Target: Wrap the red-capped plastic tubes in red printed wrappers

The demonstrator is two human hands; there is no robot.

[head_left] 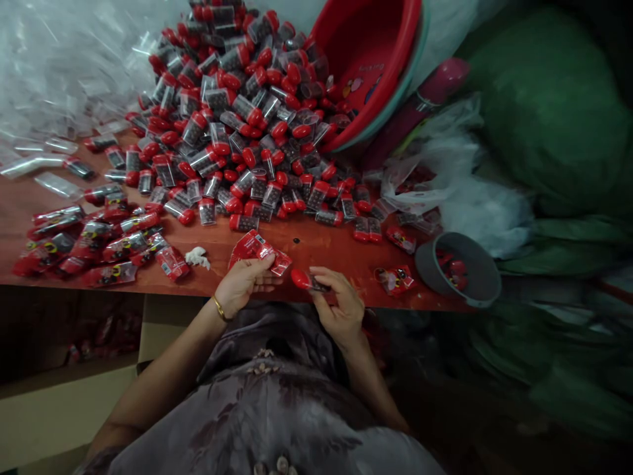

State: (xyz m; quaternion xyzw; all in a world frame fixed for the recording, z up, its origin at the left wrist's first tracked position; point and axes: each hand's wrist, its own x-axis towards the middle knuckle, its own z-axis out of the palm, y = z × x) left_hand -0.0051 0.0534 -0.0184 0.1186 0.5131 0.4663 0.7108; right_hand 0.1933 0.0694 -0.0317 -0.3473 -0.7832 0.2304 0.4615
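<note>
At the table's front edge, my left hand (246,282), with a gold bangle at the wrist, pinches a red printed wrapper (279,261). Other flat red wrappers (243,248) lie just behind its fingers. To the right, my right hand (339,300) has its thumb and fingers closed round a small clear container with a red cap (299,278). The cap points left toward the wrapper, and a small gap separates the two. Behind both hands rises a large heap of similar red-capped containers (244,148).
Wrapped red packs (89,247) are piled at the left beside a crumpled white scrap (197,257). A grey bowl (482,280) stands at the right edge. Red basins (341,30) lean behind, near plastic bags (489,211). An open cardboard box (69,409) sits below left.
</note>
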